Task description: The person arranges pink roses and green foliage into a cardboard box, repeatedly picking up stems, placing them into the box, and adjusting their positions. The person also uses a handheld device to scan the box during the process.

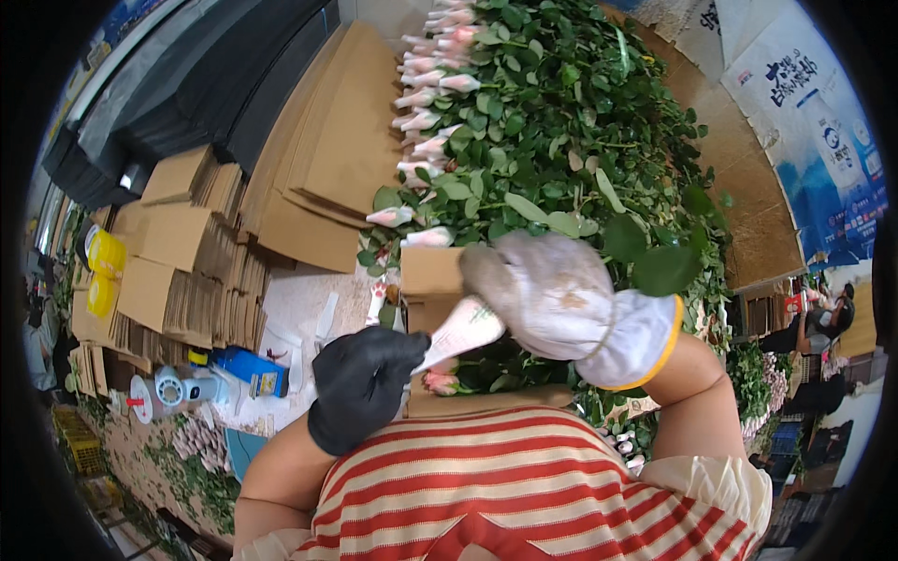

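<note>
In front of my chest, a white sleeve (460,335) with faint pink showing through covers what looks like a rose bud. My left hand (369,376), in a black glove, pinches its narrow end. My right hand (552,292), in a soiled white work glove with a yellow-edged cuff, is closed at the wide end; its fingers are a little blurred and hide the stem. Below the sleeve, a bare pink rose (441,381) lies by brown cardboard (486,402). Just beyond my hands, a big pile of leafy roses (561,131) has white-sleeved buds (421,122) pointing left.
Stacked folded cardboard (187,262) and tall cardboard sheets (327,131) stand on the left. Nearby are yellow tape rolls (106,257), a blue box (251,369) and a small pale-blue fan (178,385). A cardboard wall (758,206) borders the pile. Another person (814,327) is far right.
</note>
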The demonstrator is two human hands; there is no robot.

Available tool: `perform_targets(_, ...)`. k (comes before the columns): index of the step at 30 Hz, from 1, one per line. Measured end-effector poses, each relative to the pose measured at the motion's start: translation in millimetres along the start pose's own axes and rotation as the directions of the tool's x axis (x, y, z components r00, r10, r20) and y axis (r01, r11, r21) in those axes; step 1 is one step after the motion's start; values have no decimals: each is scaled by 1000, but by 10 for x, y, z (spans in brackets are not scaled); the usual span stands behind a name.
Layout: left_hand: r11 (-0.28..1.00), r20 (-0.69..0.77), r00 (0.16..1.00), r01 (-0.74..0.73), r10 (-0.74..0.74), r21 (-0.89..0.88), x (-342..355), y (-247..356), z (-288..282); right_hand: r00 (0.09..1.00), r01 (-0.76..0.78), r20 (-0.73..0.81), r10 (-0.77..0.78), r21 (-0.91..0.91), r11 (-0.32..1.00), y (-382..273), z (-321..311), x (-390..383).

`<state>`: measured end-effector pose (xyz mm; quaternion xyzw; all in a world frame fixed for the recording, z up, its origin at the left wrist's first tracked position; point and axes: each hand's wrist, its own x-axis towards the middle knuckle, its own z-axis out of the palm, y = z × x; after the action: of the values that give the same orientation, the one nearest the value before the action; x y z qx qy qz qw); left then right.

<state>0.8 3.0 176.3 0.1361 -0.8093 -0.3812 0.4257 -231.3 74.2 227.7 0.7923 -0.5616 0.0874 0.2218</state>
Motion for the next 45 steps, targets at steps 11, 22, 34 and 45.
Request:
perform_targets(11, 984, 444, 888, 166, -123, -60, -686, -1120, 624, 894, -399, 330, 302, 283, 872, -485, 326, -623)
perform_targets(22, 977, 430, 883, 211, -187, -10, -938, -1315, 761, 722, -537, 590, 361, 148, 831, -559, 772, -415)
perform_targets(34, 973, 399, 890, 227, -219, 26, -965, -1368, 762, 879, -412, 423, 218, 448, 793, -391, 733, -455)
perform_targets(45, 982, 530, 828, 177, -183, 64, -228, -696, 340, 865, -345, -212, 455, 409, 845, -253, -149, -796)
